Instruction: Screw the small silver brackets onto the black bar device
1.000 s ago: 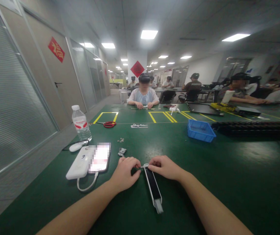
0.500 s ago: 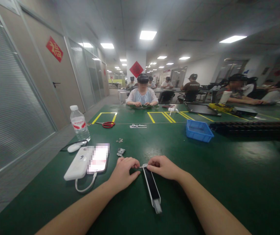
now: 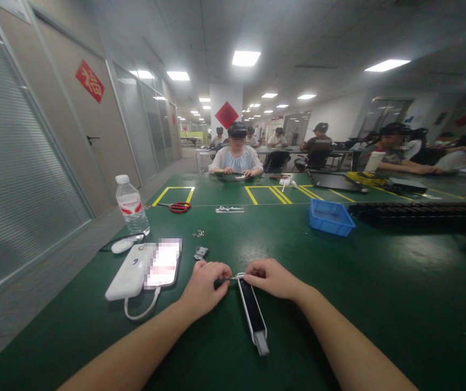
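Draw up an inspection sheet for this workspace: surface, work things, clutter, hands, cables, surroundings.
Surface: green table, yellow tape lines toward its far side.
Work things: slim black device in a white frame, lying flat, grey piece at its near end.
Clutter: water bottle upright, lit phone against a white power bank, red-handled scissors, small rings, blue bin.
Hands: left hand and right hand meet at the device's far end; exact grips unclear.
Cables: white cable looped beside the phone.
Surroundings: person seated opposite; others working behind.
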Demonstrator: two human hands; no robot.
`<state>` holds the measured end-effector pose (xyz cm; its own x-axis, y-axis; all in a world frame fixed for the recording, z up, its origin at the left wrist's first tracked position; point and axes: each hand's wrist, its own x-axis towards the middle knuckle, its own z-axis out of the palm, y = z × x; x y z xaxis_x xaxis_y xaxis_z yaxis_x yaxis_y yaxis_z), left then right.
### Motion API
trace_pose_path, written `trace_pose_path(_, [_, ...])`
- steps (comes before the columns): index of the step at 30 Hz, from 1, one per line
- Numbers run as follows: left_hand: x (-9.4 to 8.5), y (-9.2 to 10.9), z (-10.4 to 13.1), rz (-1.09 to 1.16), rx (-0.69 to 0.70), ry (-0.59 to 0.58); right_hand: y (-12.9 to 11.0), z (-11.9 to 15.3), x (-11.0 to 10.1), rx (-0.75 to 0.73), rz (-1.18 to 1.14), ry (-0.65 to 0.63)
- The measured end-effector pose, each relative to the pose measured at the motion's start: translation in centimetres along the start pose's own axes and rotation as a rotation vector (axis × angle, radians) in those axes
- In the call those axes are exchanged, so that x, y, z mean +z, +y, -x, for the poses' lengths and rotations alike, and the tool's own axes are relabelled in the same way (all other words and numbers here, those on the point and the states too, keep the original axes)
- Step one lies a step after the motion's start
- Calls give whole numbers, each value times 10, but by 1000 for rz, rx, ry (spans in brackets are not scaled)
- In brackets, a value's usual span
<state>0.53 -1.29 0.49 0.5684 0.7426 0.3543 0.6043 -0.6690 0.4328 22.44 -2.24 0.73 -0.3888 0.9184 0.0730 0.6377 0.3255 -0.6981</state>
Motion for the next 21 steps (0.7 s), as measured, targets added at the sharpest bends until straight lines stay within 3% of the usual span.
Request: trace_pose_path(21, [1,0,1,-9,103,29,-3,0,0,8,12,-6])
